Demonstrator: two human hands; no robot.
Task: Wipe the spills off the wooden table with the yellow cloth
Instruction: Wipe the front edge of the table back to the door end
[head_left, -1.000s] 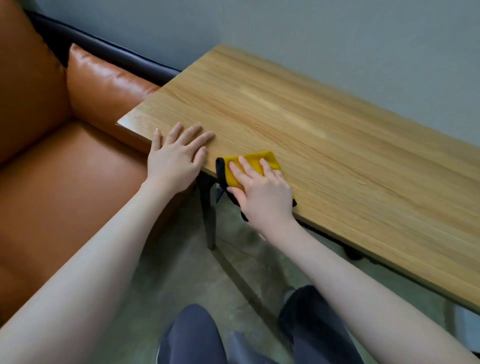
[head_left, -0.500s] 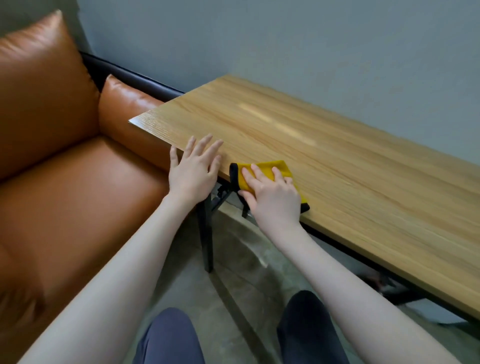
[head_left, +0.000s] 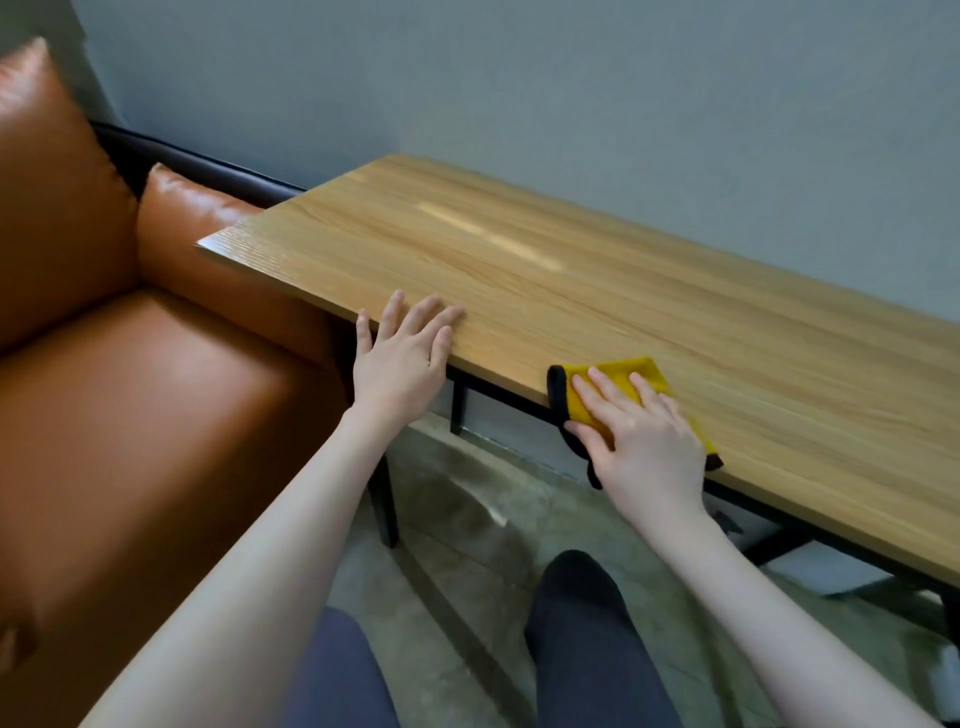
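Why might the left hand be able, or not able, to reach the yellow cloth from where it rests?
Probably able: the left hand lies flat on the table edge, with only bare wood between it and the yellow cloth under the right hand.

No text, label or number readable — none.

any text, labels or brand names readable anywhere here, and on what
None: no words, numbers or logos show on the yellow cloth, the wooden table, the orange sofa or the grey wall.
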